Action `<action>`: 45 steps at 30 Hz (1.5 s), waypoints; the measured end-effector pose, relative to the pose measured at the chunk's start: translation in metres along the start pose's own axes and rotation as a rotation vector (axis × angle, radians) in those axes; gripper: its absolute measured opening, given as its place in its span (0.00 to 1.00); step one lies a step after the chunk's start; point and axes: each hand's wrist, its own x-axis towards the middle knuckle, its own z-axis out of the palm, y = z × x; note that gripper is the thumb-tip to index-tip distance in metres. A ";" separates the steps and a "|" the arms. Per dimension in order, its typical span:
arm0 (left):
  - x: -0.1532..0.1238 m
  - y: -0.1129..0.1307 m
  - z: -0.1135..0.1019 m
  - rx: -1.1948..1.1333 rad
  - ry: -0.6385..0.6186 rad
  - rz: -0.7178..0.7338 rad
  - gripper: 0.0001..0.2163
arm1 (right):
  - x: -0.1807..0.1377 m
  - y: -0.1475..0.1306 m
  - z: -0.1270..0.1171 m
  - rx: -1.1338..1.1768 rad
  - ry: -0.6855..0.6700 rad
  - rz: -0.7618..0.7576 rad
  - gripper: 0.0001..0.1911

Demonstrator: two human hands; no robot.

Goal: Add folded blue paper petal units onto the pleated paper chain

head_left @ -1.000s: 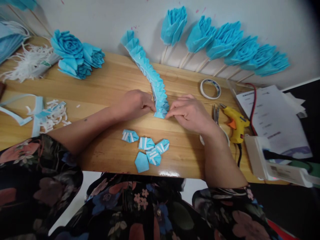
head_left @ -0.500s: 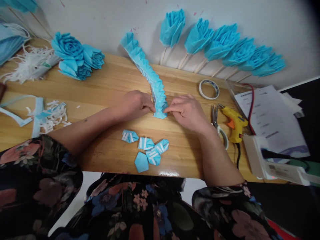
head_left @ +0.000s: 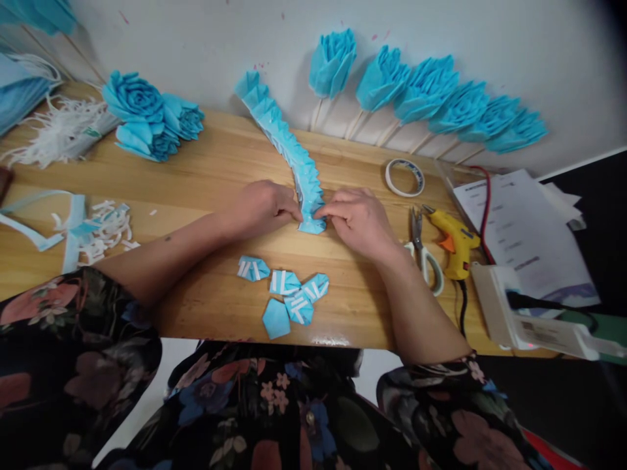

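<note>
Presently the near end of the paper chain [head_left: 289, 143], toward the front edge of the tabletop [head_left: 210, 163], is pinched by left hand [head_left: 259, 205] and right hand [head_left: 360, 219]; even pressure seems called for next.

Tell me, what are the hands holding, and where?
The left hand and right hand pinch the folded blue paper chain at its near end, one on each side.

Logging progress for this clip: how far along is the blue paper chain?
Done: a long folded paper chain reaches the wall. In hand: left hand and right hand pinch its near end. Remaining: five loose folded pieces lie near the table edge.
</note>
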 end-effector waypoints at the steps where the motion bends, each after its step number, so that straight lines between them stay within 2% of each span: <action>1: 0.000 0.000 0.000 -0.001 -0.002 -0.001 0.14 | 0.000 0.000 0.000 0.021 0.016 0.004 0.19; 5: -0.001 0.000 0.000 0.001 0.013 0.009 0.14 | 0.000 -0.001 0.000 0.079 0.100 0.037 0.19; 11: -0.001 0.000 0.000 -0.013 0.009 0.023 0.14 | 0.001 -0.002 0.004 0.037 0.040 0.022 0.19; 16: -0.001 -0.002 0.000 -0.025 0.015 0.073 0.13 | 0.001 0.004 -0.002 0.181 0.260 0.089 0.23; 21: -0.001 -0.005 0.001 -0.030 0.019 0.044 0.13 | 0.003 0.011 0.000 0.182 0.437 0.184 0.25; 25: -0.001 -0.005 -0.003 -0.176 -0.021 0.019 0.13 | 0.003 0.015 0.004 0.140 0.466 0.234 0.24; 30: 0.001 -0.007 -0.010 -0.521 0.010 -0.125 0.10 | 0.003 0.010 0.000 0.053 0.457 0.238 0.23; 33: 0.002 -0.007 -0.015 -0.620 0.090 -0.238 0.09 | 0.004 0.008 -0.002 0.021 0.446 0.237 0.23; 37: 0.003 -0.008 -0.021 -0.631 0.252 -0.404 0.09 | 0.004 0.009 -0.002 0.004 0.450 0.237 0.23; 41: 0.005 -0.022 -0.031 -0.650 0.608 -0.430 0.11 | 0.004 0.009 0.000 0.009 0.430 0.248 0.24; 43: 0.007 -0.035 -0.036 -0.687 0.817 -0.461 0.12 | 0.004 0.009 0.001 0.014 0.415 0.254 0.24; 45: 0.011 -0.051 -0.041 -0.730 0.975 -0.516 0.15 | 0.004 0.009 0.002 0.025 0.399 0.265 0.24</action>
